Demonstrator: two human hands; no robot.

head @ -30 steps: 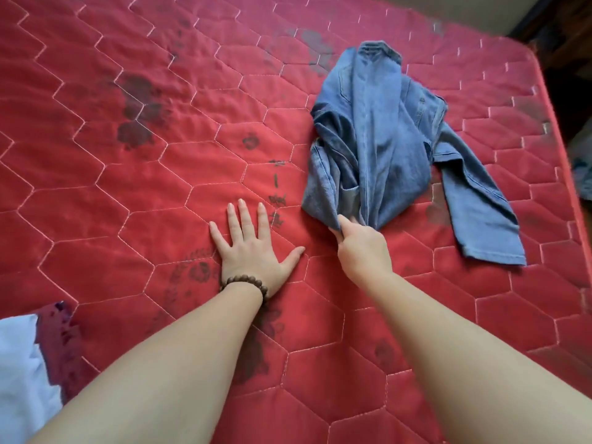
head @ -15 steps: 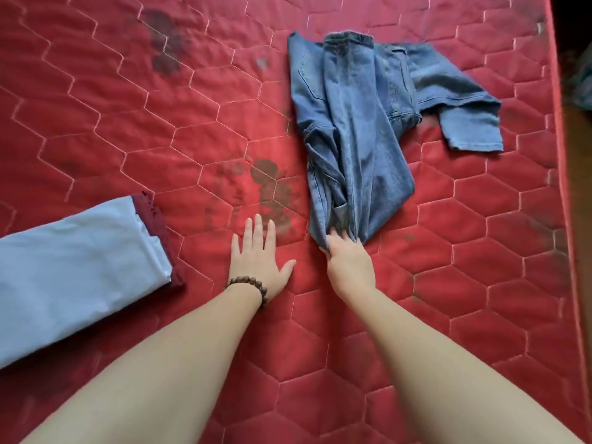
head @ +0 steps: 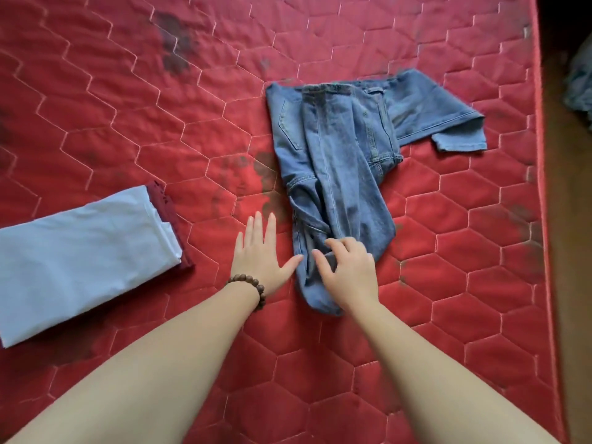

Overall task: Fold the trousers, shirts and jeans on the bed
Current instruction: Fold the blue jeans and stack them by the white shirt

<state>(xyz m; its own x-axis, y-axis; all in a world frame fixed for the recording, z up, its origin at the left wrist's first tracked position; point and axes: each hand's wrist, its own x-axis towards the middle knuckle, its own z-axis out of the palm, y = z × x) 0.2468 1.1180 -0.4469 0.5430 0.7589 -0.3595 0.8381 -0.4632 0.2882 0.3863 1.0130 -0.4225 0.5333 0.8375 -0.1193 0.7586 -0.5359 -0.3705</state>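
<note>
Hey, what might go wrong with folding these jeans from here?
The jeans lie bunched and twisted, so folding them as they are could lock in creases. One leg reaches toward the mattress edge and might slip off when tugged. The right hand grips only the near end, while the left hand lies flat beside it.

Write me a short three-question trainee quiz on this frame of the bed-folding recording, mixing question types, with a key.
1. True or false: the left hand lies flat on the red mattress beside the jeans.
2. Which hand has its fingers on the jeans? A) left B) right C) neither
3. Fill in: the folded white garment lies on a ____ garment.

Key
1. True; its fingers are straight, palm down.
2. B; the right hand curls over the near end of the denim.
3. Maroon; its edge shows along the white one's right side.
</note>
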